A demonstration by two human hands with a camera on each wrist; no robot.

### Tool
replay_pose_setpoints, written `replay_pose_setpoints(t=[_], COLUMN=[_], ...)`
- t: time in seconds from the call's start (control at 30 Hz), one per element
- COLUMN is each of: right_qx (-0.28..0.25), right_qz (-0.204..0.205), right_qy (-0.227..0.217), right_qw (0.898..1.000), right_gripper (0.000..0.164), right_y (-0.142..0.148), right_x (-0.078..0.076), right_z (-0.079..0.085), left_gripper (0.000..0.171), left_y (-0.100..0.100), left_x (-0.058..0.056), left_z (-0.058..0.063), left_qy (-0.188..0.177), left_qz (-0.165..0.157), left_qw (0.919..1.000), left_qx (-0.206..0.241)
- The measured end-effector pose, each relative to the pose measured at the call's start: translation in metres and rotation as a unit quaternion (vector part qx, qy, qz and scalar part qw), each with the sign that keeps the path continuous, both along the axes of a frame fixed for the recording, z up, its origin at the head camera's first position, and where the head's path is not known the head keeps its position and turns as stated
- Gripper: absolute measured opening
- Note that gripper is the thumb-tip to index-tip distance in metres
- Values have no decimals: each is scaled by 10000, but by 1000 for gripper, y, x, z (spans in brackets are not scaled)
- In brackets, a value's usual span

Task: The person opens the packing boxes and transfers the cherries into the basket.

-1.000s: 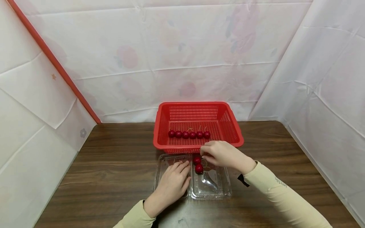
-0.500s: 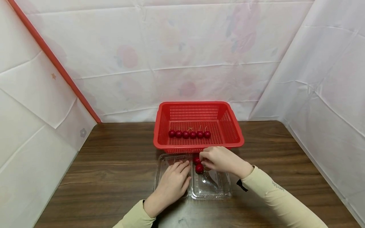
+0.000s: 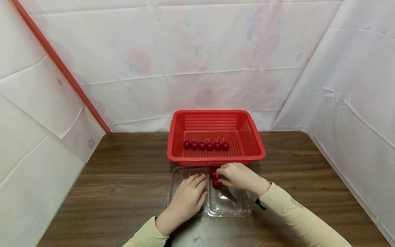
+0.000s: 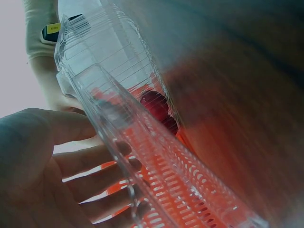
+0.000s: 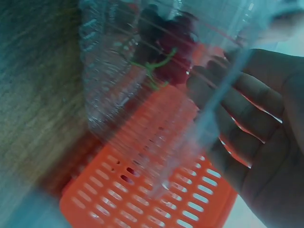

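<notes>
A clear plastic clamshell box lies unfolded, its two halves side by side. My left hand rests on the left half; in the left wrist view its fingers spread fairly straight against the clear wall. Two red cherries show in the right half: a front cherry and a back cherry, partly covered. Curled over them, my right hand pinches at a cherry, though its fingertips are largely hidden. Through the plastic in the right wrist view, a cherry with green stems sits beside the fingers.
Behind the box stands a red slotted basket, close to its back edge. Inside it several cherries sit in a row, some with stems up. The wood-grain table meets white printed sheets at the back and sides.
My right hand has come down and slightly toward me, from beside the basket's front rim onto the cherries in the box. The left hand stays where it was.
</notes>
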State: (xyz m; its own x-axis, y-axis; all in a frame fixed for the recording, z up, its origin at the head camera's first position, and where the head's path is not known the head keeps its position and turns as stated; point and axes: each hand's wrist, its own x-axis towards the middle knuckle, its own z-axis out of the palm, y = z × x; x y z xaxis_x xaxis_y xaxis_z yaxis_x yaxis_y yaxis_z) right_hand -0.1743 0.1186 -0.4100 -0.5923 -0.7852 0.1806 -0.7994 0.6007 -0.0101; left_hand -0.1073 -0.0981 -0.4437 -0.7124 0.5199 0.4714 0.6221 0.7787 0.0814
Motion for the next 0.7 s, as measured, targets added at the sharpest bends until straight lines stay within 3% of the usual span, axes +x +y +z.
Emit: replay_pose_setpoints(t=[0.33,0.7], right_qx=[85,141], right_qz=[-181,-205], right_qy=[-192,-154], right_qw=[9996,9996], right_gripper=[18,26], right_y=[-2,-7], right_x=[-3,-3], right_z=[-14,-14], left_gripper=[31,31], left_y=[0,0], left_x=[0,0], left_z=[0,1], left_qy=[11,-13], left_qz=[-6,8], left_qw=[10000,10000], left_qx=[21,6])
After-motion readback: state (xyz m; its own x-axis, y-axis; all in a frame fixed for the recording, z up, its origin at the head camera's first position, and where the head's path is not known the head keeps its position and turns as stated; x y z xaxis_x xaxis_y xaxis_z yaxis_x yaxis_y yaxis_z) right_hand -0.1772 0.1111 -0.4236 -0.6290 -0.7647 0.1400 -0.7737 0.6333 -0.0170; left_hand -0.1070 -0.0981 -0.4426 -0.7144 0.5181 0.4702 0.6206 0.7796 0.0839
